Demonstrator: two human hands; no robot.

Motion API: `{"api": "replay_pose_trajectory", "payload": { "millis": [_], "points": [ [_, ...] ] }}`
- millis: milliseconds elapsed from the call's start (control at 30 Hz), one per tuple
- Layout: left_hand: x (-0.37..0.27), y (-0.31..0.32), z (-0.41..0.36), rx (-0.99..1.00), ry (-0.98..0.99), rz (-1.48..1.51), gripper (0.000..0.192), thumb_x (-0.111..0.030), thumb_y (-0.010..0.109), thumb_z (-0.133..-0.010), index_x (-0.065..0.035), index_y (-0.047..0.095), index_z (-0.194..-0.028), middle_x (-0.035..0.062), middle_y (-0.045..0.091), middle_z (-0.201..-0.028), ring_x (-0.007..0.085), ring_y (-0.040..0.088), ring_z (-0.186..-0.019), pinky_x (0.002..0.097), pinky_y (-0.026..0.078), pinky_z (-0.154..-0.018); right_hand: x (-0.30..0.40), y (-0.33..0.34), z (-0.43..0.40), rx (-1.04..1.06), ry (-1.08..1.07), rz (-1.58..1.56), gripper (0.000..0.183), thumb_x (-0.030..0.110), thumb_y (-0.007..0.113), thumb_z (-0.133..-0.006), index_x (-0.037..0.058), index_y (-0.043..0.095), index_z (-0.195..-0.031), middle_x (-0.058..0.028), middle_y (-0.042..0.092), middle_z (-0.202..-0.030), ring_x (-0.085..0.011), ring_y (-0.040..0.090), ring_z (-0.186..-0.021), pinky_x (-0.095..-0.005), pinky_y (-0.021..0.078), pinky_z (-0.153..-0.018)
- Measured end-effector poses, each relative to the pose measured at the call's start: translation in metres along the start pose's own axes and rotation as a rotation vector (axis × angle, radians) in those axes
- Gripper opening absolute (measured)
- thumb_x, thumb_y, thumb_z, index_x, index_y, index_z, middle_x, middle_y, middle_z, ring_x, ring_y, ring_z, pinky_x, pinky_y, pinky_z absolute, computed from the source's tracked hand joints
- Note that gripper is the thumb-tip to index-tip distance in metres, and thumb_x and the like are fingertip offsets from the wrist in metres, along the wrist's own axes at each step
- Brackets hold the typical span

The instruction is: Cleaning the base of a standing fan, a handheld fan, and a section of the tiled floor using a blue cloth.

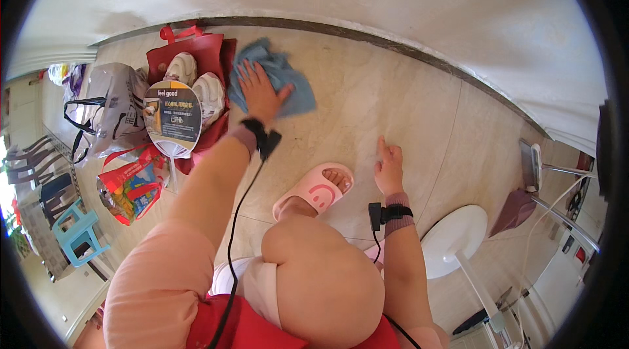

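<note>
My left hand lies flat on a blue cloth, fingers spread, pressing it against the tiled floor beside a red bag. Pale sneakers sit in or on that bag, with a round plastic hand fan leaning before them. To the right, over bare floor tiles, is my right hand; its index finger points forward, the others are partly curled, and it holds nothing. Between my arms shows my foot in a pink slide sandal. Both wrists wear black straps with cables.
A grey plastic bag and a colourful bag with red handles stand at the left, with a light blue stool farther out. A white round stand base is at my right. The wall's dark skirting curves ahead.
</note>
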State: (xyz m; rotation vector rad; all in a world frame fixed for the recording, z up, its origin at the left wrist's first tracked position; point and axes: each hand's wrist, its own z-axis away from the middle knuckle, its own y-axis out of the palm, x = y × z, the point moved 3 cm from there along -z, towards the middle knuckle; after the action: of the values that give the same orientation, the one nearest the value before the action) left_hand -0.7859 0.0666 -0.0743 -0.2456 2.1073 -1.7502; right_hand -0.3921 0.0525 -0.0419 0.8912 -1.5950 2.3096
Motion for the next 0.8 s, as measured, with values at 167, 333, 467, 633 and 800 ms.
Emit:
{"api": "replay_pose_trajectory", "payload": {
  "millis": [167,333,467,633,800],
  "points": [
    [0.014,-0.002,-0.094,0.047,-0.092,-0.023,0.122,-0.073,0.062,-0.073,0.0137,0.017,-0.146,0.0361,0.012,-0.153,0.0509,0.007,-0.144,0.0603,0.013,-0.114,-0.009,-0.002,0.001,0.027,0.053,-0.036,0.075,-0.005,0.059,-0.073,0.0146,0.045,-0.144,-0.0150,0.049,-0.103,-0.0321,0.051,-0.100,-0.0392,0.0456,-0.090],
    [-0.011,0.028,-0.102,-0.024,-0.165,-0.168,0.128,-0.080,0.058,-0.068,0.0110,0.017,-0.147,0.0336,0.024,-0.151,0.0461,0.011,-0.145,0.0593,0.007,-0.115,-0.006,-0.002,-0.005,0.062,-0.037,-0.043,0.077,-0.004,0.061,-0.073,0.0145,0.042,-0.145,-0.0163,0.050,-0.107,-0.0326,0.051,-0.104,-0.0400,0.0447,-0.092],
    [-0.107,0.023,-0.077,0.093,-0.053,-0.156,0.128,-0.082,0.056,-0.068,0.0103,0.019,-0.148,0.0327,0.032,-0.148,0.0459,0.015,-0.144,0.0596,0.007,-0.115,-0.008,-0.007,-0.002,0.043,-0.014,-0.059,0.077,-0.003,0.062,-0.072,0.0135,0.043,-0.145,-0.0159,0.051,-0.107,-0.0325,0.051,-0.103,-0.0403,0.0447,-0.092],
    [-0.216,0.021,-0.053,0.371,0.264,-0.123,0.128,-0.080,0.060,-0.065,0.0060,0.018,-0.150,0.0253,0.032,-0.150,0.0442,0.016,-0.144,0.0587,0.007,-0.115,-0.003,-0.011,-0.006,0.056,-0.059,-0.076,0.077,-0.001,0.062,-0.072,0.0135,0.043,-0.145,-0.0152,0.049,-0.101,-0.0326,0.050,-0.097,-0.0415,0.0452,-0.088],
    [-0.254,0.028,-0.045,0.323,0.660,0.091,0.121,-0.075,0.065,-0.066,-0.0004,0.021,-0.151,0.0224,0.030,-0.152,0.0390,0.018,-0.145,0.0557,0.008,-0.117,-0.008,-0.007,-0.008,0.058,-0.085,-0.083,0.077,0.000,0.062,-0.072,0.0153,0.043,-0.145,-0.0146,0.048,-0.100,-0.0322,0.050,-0.096,-0.0411,0.0457,-0.087]
  ]
}}
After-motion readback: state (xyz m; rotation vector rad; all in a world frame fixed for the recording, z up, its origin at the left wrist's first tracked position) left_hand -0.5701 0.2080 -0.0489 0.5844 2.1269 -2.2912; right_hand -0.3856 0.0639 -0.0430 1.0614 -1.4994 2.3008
